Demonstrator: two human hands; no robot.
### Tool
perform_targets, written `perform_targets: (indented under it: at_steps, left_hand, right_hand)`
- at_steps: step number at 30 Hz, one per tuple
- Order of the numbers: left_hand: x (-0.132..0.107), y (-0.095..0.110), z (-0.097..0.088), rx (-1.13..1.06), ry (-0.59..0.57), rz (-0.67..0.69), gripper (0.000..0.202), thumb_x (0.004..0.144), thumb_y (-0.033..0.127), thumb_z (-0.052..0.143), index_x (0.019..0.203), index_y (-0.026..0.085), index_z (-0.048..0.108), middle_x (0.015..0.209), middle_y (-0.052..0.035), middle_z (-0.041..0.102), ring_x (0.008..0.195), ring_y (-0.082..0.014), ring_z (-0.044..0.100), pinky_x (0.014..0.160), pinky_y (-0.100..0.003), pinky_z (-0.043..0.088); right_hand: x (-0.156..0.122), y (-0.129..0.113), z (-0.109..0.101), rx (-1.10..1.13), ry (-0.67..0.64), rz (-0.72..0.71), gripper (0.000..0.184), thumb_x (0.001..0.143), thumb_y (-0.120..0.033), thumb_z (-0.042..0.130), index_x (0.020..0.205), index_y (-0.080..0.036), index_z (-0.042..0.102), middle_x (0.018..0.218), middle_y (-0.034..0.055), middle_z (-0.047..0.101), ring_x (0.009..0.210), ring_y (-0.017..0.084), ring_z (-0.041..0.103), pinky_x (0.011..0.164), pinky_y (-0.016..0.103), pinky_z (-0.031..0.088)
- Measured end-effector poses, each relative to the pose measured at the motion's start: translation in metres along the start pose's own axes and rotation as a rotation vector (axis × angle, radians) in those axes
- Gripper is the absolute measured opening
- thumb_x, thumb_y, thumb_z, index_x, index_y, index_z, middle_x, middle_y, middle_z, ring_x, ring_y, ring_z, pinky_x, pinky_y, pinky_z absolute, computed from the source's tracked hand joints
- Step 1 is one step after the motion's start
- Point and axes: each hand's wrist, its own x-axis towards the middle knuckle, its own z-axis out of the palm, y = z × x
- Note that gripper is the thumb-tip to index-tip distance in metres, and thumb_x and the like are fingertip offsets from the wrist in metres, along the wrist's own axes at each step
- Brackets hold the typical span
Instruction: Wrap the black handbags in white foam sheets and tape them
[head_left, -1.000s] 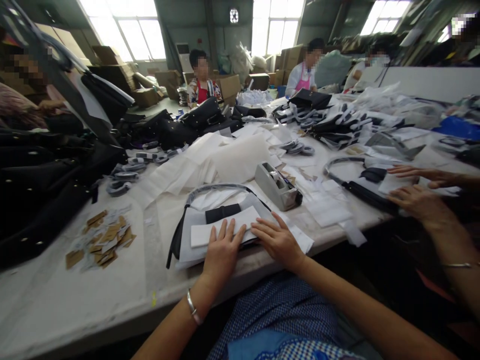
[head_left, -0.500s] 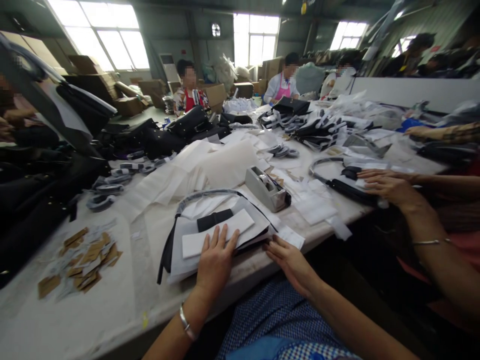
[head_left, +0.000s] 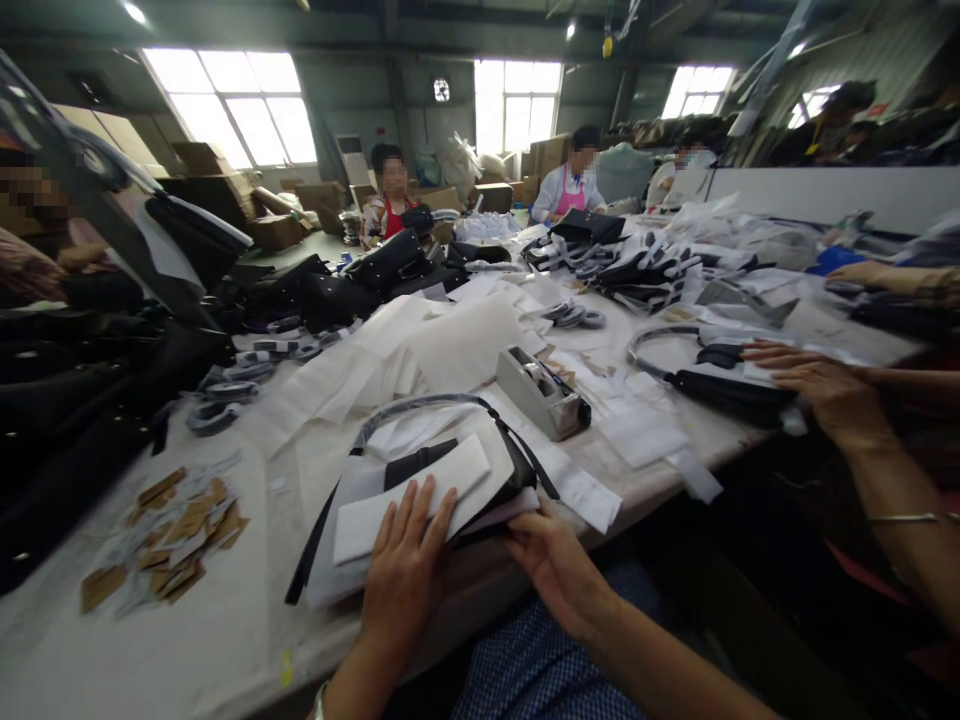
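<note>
A black handbag (head_left: 519, 472) lies at the table's front edge, with thin white sheeting over its front. Its long handle (head_left: 420, 404), partly in clear wrap, arches behind it. My left hand (head_left: 409, 550) is laid flat, fingers stretched, on a white foam strip (head_left: 456, 472) on top of the bag. At the bag's right lower edge, my right hand (head_left: 553, 560) pinches the edge and the white sheeting, its fingertips partly hidden beneath. Just behind the bag stands a grey tape dispenser (head_left: 544, 395).
White sheets (head_left: 457, 345) are heaped mid-table. Brown tags (head_left: 180, 535) lie at left, near wrapped grey rolls (head_left: 214, 415). Black bags (head_left: 67, 410) are piled far left. On my right, a co-worker's hands (head_left: 817, 375) rest on another bag (head_left: 724, 393).
The bag's right edge has been lifted slightly, and it has turned and shifted left. My right hand has moved from beside the corner onto the edge. My left hand stays on the foam strip.
</note>
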Motion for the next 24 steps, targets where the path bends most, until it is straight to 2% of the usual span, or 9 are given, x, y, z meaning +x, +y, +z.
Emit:
perform_targets:
  at_steps: [4, 8, 11, 13, 14, 17, 19, 21, 24]
  left_hand:
    - [0.000, -0.004, 0.002, -0.034, 0.020, -0.071, 0.081, 0.090, 0.040, 0.064, 0.156, 0.022, 0.022, 0.161, -0.0159, 0.028, 0.148, -0.0356, 0.027, 0.115, -0.055, 0.035]
    - [0.001, -0.006, 0.009, -0.030, 0.113, -0.157, 0.075, 0.095, 0.029, 0.055, 0.157, 0.025, 0.014, 0.159, -0.0165, 0.032, 0.146, -0.0347, 0.031, 0.113, -0.056, 0.037]
    - [0.004, -0.012, 0.006, -0.071, 0.149, -0.171, 0.074, 0.096, 0.027, 0.053, 0.158, 0.026, 0.012, 0.158, -0.0158, 0.035, 0.145, -0.0335, 0.034, 0.113, -0.055, 0.038]
    - [0.005, -0.018, -0.001, -0.100, 0.178, -0.193, 0.073, 0.096, 0.028, 0.052, 0.158, 0.028, 0.013, 0.156, -0.0141, 0.038, 0.144, -0.0329, 0.037, 0.112, -0.054, 0.040]
    - [0.006, -0.021, -0.006, -0.113, 0.188, -0.224, 0.073, 0.096, 0.028, 0.053, 0.158, 0.029, 0.012, 0.156, -0.0131, 0.039, 0.143, -0.0329, 0.039, 0.112, -0.054, 0.041]
    - [0.008, -0.031, -0.019, -0.136, 0.196, -0.415, 0.075, 0.095, 0.032, 0.055, 0.157, 0.029, 0.013, 0.153, -0.0124, 0.043, 0.137, -0.0341, 0.047, 0.106, -0.053, 0.046]
    - [0.009, -0.035, -0.025, -0.138, 0.185, -0.578, 0.076, 0.093, 0.039, 0.058, 0.157, 0.027, 0.018, 0.150, -0.0142, 0.048, 0.132, -0.0362, 0.052, 0.100, -0.053, 0.051]
    - [0.010, -0.036, -0.028, -0.137, 0.179, -0.682, 0.075, 0.092, 0.045, 0.059, 0.155, 0.024, 0.023, 0.145, -0.0159, 0.052, 0.127, -0.0378, 0.055, 0.095, -0.054, 0.053]
    - [0.012, -0.034, -0.027, -0.135, 0.174, -0.701, 0.073, 0.092, 0.047, 0.058, 0.153, 0.023, 0.027, 0.139, -0.0163, 0.057, 0.124, -0.0369, 0.058, 0.093, -0.051, 0.053]
  right_hand:
    - [-0.001, -0.005, 0.024, 0.009, -0.015, -0.068, 0.037, 0.068, -0.014, 0.062, 0.103, -0.025, 0.055, 0.104, 0.0036, 0.067, 0.101, 0.024, 0.067, 0.095, 0.045, 0.056]
    - [0.001, -0.004, 0.038, 0.061, -0.026, -0.075, 0.045, 0.066, -0.011, 0.064, 0.107, -0.026, 0.051, 0.101, 0.0016, 0.069, 0.102, 0.022, 0.067, 0.102, 0.045, 0.052]
    - [0.008, -0.006, 0.028, -0.019, -0.126, -0.087, 0.050, 0.070, -0.013, 0.066, 0.116, -0.026, 0.048, 0.101, 0.0014, 0.071, 0.101, 0.021, 0.069, 0.099, 0.044, 0.053]
    - [0.016, -0.014, 0.010, -0.216, -0.250, -0.132, 0.046, 0.076, -0.017, 0.066, 0.119, -0.025, 0.050, 0.101, 0.0029, 0.072, 0.100, 0.022, 0.070, 0.095, 0.044, 0.055]
    - [0.022, -0.019, -0.002, -0.366, -0.286, -0.202, 0.040, 0.079, -0.019, 0.066, 0.117, -0.024, 0.054, 0.102, 0.0042, 0.073, 0.099, 0.022, 0.071, 0.093, 0.043, 0.056]
    - [0.048, -0.037, -0.037, -0.888, -0.253, -0.572, 0.018, 0.090, -0.022, 0.059, 0.106, -0.023, 0.068, 0.109, 0.0069, 0.073, 0.104, 0.022, 0.069, 0.097, 0.041, 0.053]
    - [0.071, -0.046, -0.052, -1.207, -0.228, -0.774, 0.022, 0.095, -0.021, 0.054, 0.107, -0.024, 0.072, 0.117, 0.0076, 0.071, 0.109, 0.021, 0.067, 0.100, 0.039, 0.051]
    - [0.099, -0.049, -0.056, -1.443, -0.272, -0.838, 0.025, 0.096, -0.019, 0.054, 0.114, -0.023, 0.071, 0.123, 0.0092, 0.069, 0.113, 0.021, 0.065, 0.101, 0.037, 0.050]
    - [0.142, -0.045, -0.046, -1.606, -0.378, -0.828, 0.028, 0.092, -0.018, 0.063, 0.118, -0.022, 0.071, 0.126, 0.0109, 0.068, 0.117, 0.024, 0.061, 0.103, 0.038, 0.047]
